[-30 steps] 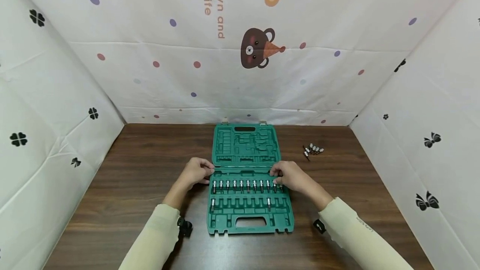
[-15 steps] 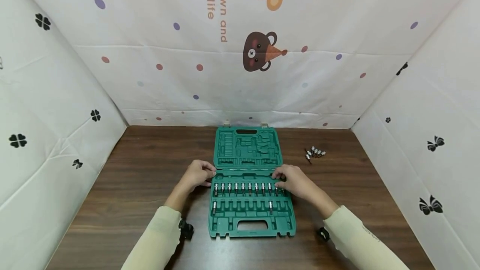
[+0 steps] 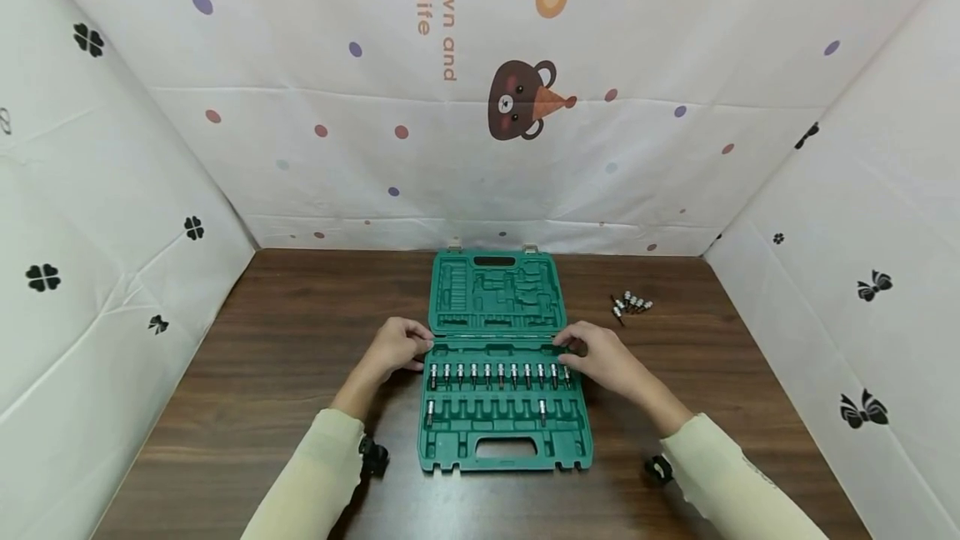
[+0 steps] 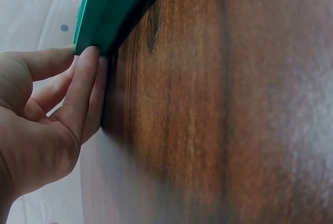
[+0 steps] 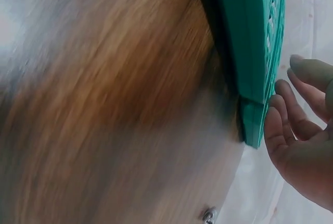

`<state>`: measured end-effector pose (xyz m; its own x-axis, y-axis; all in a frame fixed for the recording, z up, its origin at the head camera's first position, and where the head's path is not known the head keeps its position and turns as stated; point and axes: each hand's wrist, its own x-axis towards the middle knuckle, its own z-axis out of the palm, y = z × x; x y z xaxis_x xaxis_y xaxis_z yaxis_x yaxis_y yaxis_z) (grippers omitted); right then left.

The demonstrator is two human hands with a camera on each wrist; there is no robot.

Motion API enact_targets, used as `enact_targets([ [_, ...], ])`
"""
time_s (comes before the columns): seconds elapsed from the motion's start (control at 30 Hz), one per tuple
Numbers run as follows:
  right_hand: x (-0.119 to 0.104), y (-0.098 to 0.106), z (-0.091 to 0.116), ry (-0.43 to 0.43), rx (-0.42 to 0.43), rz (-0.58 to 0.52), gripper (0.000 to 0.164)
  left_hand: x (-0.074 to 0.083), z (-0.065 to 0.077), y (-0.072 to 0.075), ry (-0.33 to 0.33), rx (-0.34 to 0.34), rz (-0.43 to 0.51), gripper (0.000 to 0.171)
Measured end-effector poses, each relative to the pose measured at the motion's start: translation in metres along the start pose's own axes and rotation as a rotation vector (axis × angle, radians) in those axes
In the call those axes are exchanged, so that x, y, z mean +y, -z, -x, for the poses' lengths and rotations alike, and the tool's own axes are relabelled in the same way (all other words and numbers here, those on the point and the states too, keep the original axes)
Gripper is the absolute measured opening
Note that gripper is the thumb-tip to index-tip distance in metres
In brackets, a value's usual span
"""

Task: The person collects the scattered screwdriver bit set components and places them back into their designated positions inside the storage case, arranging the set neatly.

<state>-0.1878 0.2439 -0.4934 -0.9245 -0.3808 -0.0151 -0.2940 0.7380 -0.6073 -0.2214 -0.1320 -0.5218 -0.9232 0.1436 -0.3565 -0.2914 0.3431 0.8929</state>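
A green plastic tool case (image 3: 444, 447) lies open on the wooden table, its lid (image 3: 495, 323) folded back. A row of bit sockets (image 3: 487, 375) fills the upper slots. In the lower row one bit socket (image 3: 430, 413) sits at the left and another bit socket (image 3: 542, 412) right of the middle. My left hand (image 3: 395, 347) holds the case's left edge near the hinge, thumb at the top edge and fingers against the side wall (image 4: 106, 18). Over the upper right corner, my right hand (image 3: 600, 354) has bent, loose fingers with nothing visible between them.
Several loose bit sockets (image 3: 630, 304) lie in a small heap on the table (image 3: 322, 298), right of the lid. White printed cloth (image 3: 330, 165) rises behind and on both sides.
My right hand has moved right, off the end of the upper row, uncovering the last bit socket there. My left hand has stayed at the case's edge. The head view has shifted slightly.
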Motion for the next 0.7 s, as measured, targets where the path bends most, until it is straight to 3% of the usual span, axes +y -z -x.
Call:
enact_targets([
  [0.4,0.028,0.022,0.002,-0.121,0.148,-0.039,0.039,0.002,0.001,0.0,0.013,-0.009,0.004,0.011],
  [0.7,0.052,0.032,0.002,-0.128,0.312,-0.007,0.041,0.001,0.003,0.0,-0.009,-0.004,-0.008,0.011],
])
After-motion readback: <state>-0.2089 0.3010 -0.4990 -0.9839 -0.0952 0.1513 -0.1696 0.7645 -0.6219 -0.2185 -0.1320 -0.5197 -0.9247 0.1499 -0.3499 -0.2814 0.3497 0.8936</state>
